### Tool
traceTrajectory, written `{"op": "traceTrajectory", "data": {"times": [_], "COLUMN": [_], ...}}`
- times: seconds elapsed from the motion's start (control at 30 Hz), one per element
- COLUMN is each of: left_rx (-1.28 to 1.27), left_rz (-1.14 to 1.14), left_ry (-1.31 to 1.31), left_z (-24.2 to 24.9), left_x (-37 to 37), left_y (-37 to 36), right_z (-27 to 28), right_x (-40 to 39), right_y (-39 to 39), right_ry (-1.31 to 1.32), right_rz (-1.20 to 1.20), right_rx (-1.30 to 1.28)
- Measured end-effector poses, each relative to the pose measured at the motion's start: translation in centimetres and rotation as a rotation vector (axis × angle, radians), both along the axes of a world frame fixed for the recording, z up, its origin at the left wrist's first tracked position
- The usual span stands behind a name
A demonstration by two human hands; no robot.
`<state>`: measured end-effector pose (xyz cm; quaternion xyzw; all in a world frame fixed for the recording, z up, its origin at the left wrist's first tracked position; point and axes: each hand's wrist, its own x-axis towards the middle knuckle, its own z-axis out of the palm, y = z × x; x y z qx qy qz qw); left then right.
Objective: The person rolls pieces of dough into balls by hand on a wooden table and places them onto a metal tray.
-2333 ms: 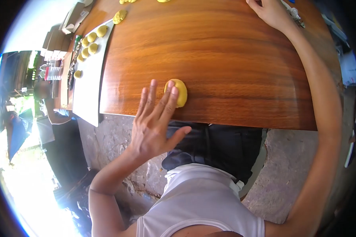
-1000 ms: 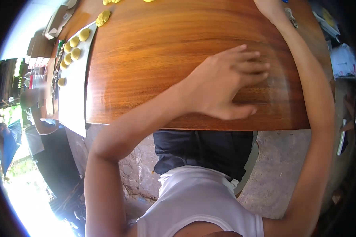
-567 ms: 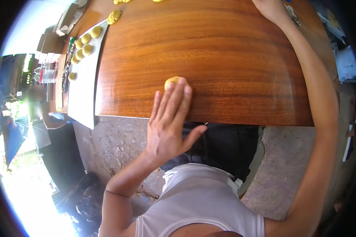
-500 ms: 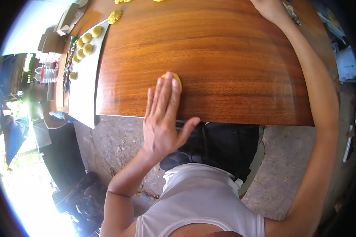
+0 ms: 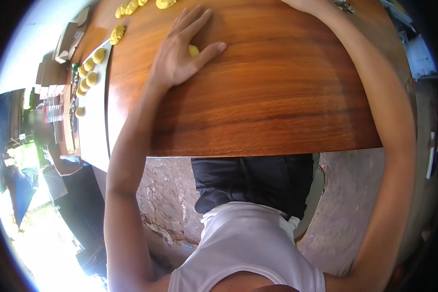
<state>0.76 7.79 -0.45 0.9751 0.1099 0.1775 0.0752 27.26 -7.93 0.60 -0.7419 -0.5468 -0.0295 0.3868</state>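
Observation:
My left hand (image 5: 182, 51) lies over the wooden table with its fingers stretched out and thumb spread. Under its palm a small yellow dough ball (image 5: 194, 50) shows between thumb and fingers, the rest covered. My right hand (image 5: 304, 5) is at the top edge of the view, its fingers cut off, so what it touches is hidden. Left of my left hand, several smooth yellow dough balls (image 5: 92, 79) sit on a white board (image 5: 96, 109). A rougher yellow dough lump (image 5: 117, 34) lies just beyond the board, and another lump (image 5: 166, 3) is farther back.
The glossy wooden table (image 5: 267, 97) spreads in front of me, its near edge at my waist. Cardboard boxes (image 5: 47, 73) stand at the far left, near another person's arm (image 5: 65, 165). A small metallic object (image 5: 344, 6) lies beyond my right forearm.
My left hand has slid forward and to the left, away from the near edge, with the dough ball under it. The view has shifted slightly, showing more dough lumps at the top.

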Motion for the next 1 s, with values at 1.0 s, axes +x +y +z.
{"op": "traceTrajectory", "data": {"times": [1.0], "left_rx": [-0.223], "left_rz": [-0.097], "left_ry": [0.151], "left_z": [1.3], "left_x": [-13.7], "left_y": [-10.9], "right_z": [-0.9], "right_x": [1.4], "right_y": [0.5], "right_ry": [-0.093], "right_rz": [0.074], "right_rx": [0.138]}}
